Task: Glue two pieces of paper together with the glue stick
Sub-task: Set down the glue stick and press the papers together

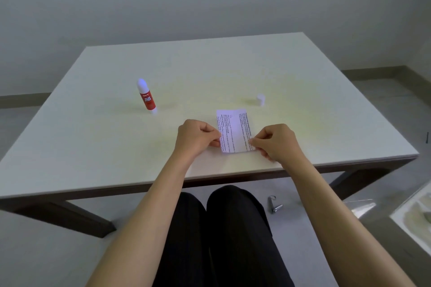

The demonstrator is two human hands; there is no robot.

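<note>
A small printed paper (234,131) lies on the white table (116,142) near its front edge. My left hand (198,137) pinches the paper's left edge and my right hand (275,142) pinches its right edge. Whether it is one sheet or two stacked sheets, I cannot tell. A red and white glue stick (147,98) stands upright at the left, uncapped, well apart from both hands. Its white cap (261,100) stands behind the paper to the right.
A metal clip-like tool (274,204) lies on the floor under the table's front edge. A clear plastic piece (361,207) and a light tray (415,212) sit on the floor at the right. My dark-trousered legs are below the table.
</note>
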